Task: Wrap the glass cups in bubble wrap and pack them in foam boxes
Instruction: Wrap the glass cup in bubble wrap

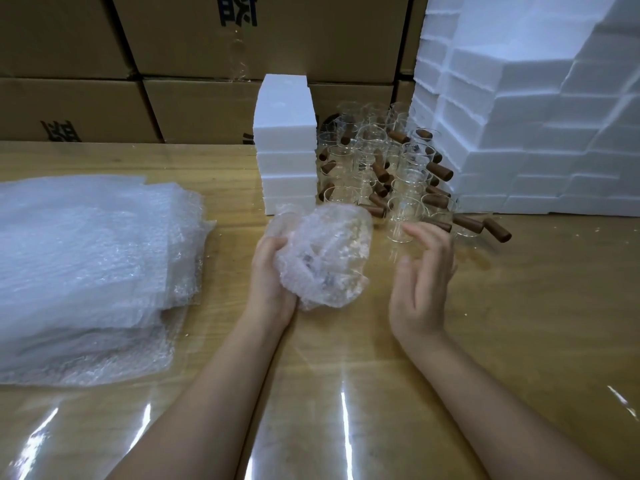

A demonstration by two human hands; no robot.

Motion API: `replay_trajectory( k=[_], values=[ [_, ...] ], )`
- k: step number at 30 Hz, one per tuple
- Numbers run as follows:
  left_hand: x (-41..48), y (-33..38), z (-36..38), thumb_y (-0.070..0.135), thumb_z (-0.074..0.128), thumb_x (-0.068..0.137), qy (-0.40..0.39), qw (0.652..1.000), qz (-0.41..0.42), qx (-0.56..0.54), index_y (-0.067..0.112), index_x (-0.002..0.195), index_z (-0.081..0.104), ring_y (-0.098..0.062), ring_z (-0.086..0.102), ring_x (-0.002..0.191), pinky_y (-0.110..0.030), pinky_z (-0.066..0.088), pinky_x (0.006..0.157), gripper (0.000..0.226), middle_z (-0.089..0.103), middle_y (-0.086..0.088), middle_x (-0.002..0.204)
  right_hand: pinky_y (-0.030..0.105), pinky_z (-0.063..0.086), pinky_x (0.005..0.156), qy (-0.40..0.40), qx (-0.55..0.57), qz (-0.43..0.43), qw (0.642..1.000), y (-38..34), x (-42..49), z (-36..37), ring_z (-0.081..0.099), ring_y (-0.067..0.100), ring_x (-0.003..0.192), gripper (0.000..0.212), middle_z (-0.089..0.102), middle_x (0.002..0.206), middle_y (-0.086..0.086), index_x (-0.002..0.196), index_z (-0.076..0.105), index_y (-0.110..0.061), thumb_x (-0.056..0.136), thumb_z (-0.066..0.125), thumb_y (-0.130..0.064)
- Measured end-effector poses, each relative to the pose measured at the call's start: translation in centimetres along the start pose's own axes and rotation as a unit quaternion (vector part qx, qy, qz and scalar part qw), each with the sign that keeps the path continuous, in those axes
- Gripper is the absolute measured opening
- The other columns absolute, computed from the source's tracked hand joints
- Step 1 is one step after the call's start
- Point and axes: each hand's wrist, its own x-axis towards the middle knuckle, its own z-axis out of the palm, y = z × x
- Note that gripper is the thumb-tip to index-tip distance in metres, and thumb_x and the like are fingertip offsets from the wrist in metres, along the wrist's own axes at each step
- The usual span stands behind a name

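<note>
2 hands: left hand (269, 282), right hand (420, 282). 1 bubble-wrapped bundle (325, 254). 1 pile of bubble wrap sheets (86, 265). 1 short foam stack (287, 143), 4 visible layers. Glass cups (405, 216) too crowded to count exactly.

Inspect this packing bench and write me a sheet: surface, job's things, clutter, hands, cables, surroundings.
Surface: wooden table under glossy clear film, with glare near the front edge.
Job's things: bubble-wrapped bundle in hand; pile of bubble wrap at left; glass cups with brown handles clustered at the back; short stack of foam boxes beside them; large foam stack at right.
Clutter: a few white crumbs on the table at right.
Hands: left hand grips the bundle; right hand open beside it, not touching.
Cables: nothing seen.
Surroundings: cardboard cartons stacked behind the table.
</note>
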Motion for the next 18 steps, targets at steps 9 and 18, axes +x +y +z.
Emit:
replay_trajectory(
  k=[9,18],
  values=[
    [0.1,-0.6,-0.1,0.024,0.056,0.078,0.0,0.997,0.014,0.074,-0.01,0.129,0.041,-0.04,0.057,0.102,-0.05,0.046,0.086,0.063,0.053,-0.031,0.118,0.057,0.016,0.111,-0.174,-0.084,-0.148,0.97,-0.1,-0.6,1.0,0.05,0.016,0.121,0.043,0.061,0.125,0.006,0.122,0.057,-0.007,0.079,0.052,-0.007],
    [-0.6,-1.4,0.4,0.077,0.067,0.053,-0.066,0.969,0.049,0.235,0.02,0.12,0.051,-0.017,0.068,0.1,-0.031,0.056,0.079,0.09,0.065,-0.006,0.114,0.043,0.015,0.11,-0.358,-0.137,0.058,0.922,0.0,-1.0,1.1,-0.034,0.013,0.136,0.082,-0.02,0.143,-0.037,0.136,0.011,-0.063,0.074,0.064,-0.062]
  ],
)
